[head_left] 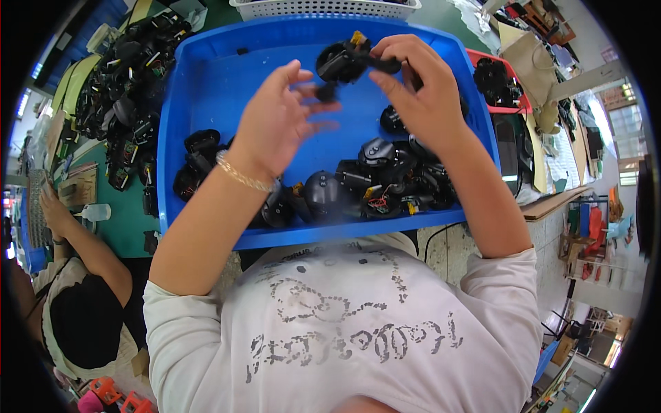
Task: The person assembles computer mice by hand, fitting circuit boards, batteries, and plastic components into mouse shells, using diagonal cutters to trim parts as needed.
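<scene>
- While the right grip (423, 82) is pinched on a black device (341, 63), that device is held up over the far half of the blue tray (220, 82).
- From the right grip the device lies to the left, its long axis running roughly sideways: a slim dark end sits at the fingers, while the rounder body, with a yellow strip (358, 38) on top, is on the side toward the left grip (272, 120).
- Nearer of the two is the right grip, which touches the device; the left one is just beside it, lower and to the left, fingers spread and blurred. A small dark piece (328, 91) shows at those fingertips; whether it is grasped, I cannot tell.
- Inside the blue tray, jumbled black parts (396, 172) crowd the near right, and a rounded housing (323, 189) sits left of them.
- Right of it, a red tray (511, 109) holds more black pieces (492, 76).
- Beyond the far rim stands a white basket (323, 9), its contents unclear.
- Leftward, a dark heap (127, 89) covers part of the green tabletop (131, 234).
</scene>
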Demonstrator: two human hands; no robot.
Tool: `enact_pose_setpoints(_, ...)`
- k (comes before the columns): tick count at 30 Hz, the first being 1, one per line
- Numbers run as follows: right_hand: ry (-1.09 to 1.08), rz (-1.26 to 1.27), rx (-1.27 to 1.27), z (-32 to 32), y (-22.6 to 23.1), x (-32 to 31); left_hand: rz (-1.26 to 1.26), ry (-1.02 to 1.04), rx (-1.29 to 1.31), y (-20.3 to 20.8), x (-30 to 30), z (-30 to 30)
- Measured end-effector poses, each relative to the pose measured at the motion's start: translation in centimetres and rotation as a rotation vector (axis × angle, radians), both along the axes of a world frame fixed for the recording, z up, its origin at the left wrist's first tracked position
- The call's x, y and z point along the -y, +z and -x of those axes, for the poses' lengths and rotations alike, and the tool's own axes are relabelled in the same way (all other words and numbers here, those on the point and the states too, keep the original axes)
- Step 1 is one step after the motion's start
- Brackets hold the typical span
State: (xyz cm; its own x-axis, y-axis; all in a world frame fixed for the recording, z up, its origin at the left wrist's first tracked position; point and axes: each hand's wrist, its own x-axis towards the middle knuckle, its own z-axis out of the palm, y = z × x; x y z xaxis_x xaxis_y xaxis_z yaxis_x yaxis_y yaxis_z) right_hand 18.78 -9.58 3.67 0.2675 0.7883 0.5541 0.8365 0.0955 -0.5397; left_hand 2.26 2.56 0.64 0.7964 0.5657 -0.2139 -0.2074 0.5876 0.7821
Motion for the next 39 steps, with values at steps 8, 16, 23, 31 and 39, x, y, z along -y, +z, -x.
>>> enact_pose_setpoints(8,0.362,-0.385,0.233,3.1,-0.7,-0.4,0.465,-0.347,0.416,0.6,0.7,0.5)
enact_pose_setpoints(16,0.162,-0.443,0.332,2.1,-0.9,-0.6,0.308,-0.306,0.145,1.1,1.2,-0.1)
enact_pose_setpoints(23,0.144,-0.119,0.369,3.8,-0.7,-0.4,0.253,-0.226,0.127,2.0,2.6,0.0)
enact_pose_setpoints(31,0.238,-0.144,0.329,4.2,0.3,0.2,-0.130,-0.089,0.066,1.7,2.8,0.4)
enact_pose_setpoints(39,0.573,0.384,-1.064,-0.8,0.9,0.8,-0.343,-0.517,0.165,3.3,1.7,1.6)
